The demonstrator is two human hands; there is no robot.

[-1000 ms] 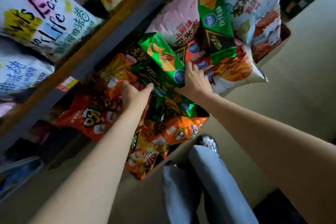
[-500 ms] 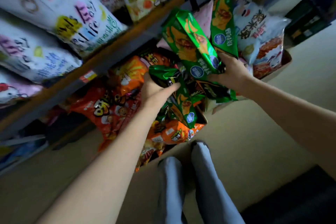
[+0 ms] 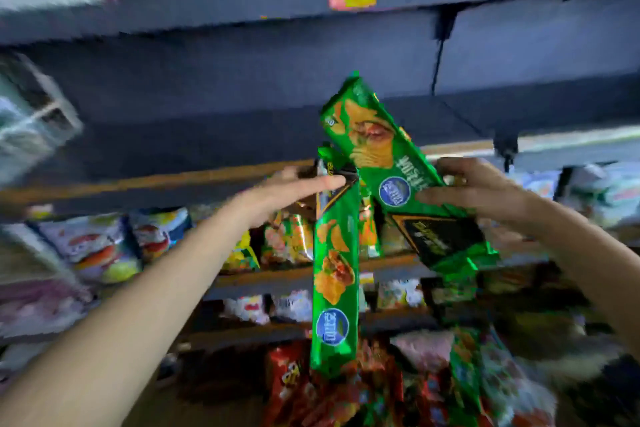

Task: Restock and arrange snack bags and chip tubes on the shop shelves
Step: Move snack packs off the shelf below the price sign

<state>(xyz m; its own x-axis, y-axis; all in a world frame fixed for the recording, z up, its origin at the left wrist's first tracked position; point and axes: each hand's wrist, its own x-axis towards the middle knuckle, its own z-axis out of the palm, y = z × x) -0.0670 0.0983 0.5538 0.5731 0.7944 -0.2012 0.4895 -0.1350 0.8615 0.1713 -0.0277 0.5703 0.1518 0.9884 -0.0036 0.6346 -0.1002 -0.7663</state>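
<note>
Right now my left hand point(image 3: 294, 185) pinches the top end of one long green chip pack point(image 3: 334, 274), thumb laid across its dark flap, so the pack hangs straight down in front of the shelves. My right hand point(image 3: 474, 189) grips a second green chip pack point(image 3: 377, 149) near its middle, fingers curled over the front, and that one tilts up and to the left, its top corner raised toward the dark empty shelf point(image 3: 242, 135) ahead. Neither pack is on a shelf yet; both are in the air, crossing close beside each other near my hands. Below them, a heap of red and green snack bags point(image 3: 398, 388) waits low in the view, blurred, so I judge plenty of stock is left to place. The lower shelves point(image 3: 298, 279) already carry rows of bags. By my reckoning I am early to midway: two packs in hand, the bare shelf unfilled, the heap mostly untouched
</note>
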